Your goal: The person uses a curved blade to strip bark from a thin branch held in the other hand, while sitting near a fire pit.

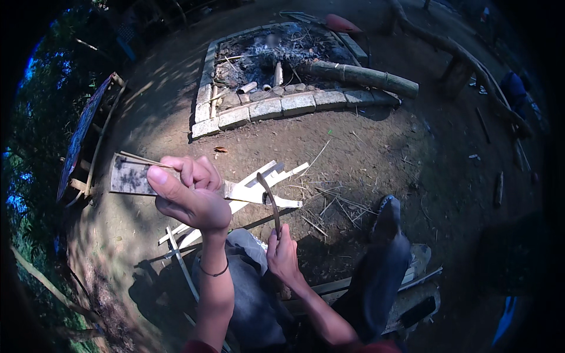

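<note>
My left hand (197, 191) is raised at the left, its fingers closed around a flat split bamboo slat (130, 176) with dark blotches. A thin brown sliver lies along the slat's upper edge. Lower and to the right, my right hand (284, 256) grips a narrow curved knife (271, 197), its blade pointing up and away from me. Behind the knife, pale split bamboo strips (253, 189) lie crossed on the ground. Whether the pale piece passing behind the blade joins the slat in my left hand, I cannot tell.
Beyond my hands, a stone border (265, 110) surrounds ash and a thick bamboo pole (365, 76). Thin sticks (335, 200) litter the dirt near my shoe (386, 217). A low bench-like frame (88, 138) stands at the left, a bent log rail (453, 50) at the far right.
</note>
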Tool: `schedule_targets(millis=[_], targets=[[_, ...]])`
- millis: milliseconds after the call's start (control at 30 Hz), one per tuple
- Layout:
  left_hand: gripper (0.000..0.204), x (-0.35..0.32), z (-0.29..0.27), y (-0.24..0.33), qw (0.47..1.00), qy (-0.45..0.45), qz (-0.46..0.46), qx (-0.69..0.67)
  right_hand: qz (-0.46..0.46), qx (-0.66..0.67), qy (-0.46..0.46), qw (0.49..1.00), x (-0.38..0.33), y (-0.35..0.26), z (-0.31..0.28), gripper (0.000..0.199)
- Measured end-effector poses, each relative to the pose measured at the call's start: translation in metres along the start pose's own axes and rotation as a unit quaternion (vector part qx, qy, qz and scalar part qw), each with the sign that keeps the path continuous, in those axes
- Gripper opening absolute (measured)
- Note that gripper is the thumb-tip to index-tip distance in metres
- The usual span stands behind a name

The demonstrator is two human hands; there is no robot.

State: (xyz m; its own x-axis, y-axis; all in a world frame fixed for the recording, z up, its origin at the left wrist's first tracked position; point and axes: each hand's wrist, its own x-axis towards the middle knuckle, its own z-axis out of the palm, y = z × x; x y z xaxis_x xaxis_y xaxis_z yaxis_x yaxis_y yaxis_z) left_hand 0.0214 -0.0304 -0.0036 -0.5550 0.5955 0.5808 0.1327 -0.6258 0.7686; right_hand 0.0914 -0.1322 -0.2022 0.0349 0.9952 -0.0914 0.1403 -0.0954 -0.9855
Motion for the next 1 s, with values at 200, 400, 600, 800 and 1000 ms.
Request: schedule_targets(millis=[200,400,600,800,1000], targets=[[0.053,0.007,-0.013,0.001,1.000,0.010,0.018,-0.013,0.050,-0.067,0.003,0.996,0.021,0.039,-0.017,0.021],[0.054,-0.004,-0.005,0.003,1.000,0.015,0.008,0.003,0.023,-0.036,0.004,0.999,-0.005,0.003,-0.005,0.020],[0.053,0.012,-0.022,-0.001,0.999,0.018,0.009,-0.030,0.132,-0.079,-0.012,0.988,0.027,0.075,-0.018,0.025],[0.053,0.006,-0.021,-0.004,0.999,-0.008,0.006,-0.041,0.052,0.023,-0.039,0.998,-0.004,-0.043,-0.016,0.020],[0.055,-0.009,-0.004,0.009,0.999,-0.002,-0.009,-0.037,0.049,-0.026,-0.027,0.998,-0.004,-0.016,-0.007,0.025]])
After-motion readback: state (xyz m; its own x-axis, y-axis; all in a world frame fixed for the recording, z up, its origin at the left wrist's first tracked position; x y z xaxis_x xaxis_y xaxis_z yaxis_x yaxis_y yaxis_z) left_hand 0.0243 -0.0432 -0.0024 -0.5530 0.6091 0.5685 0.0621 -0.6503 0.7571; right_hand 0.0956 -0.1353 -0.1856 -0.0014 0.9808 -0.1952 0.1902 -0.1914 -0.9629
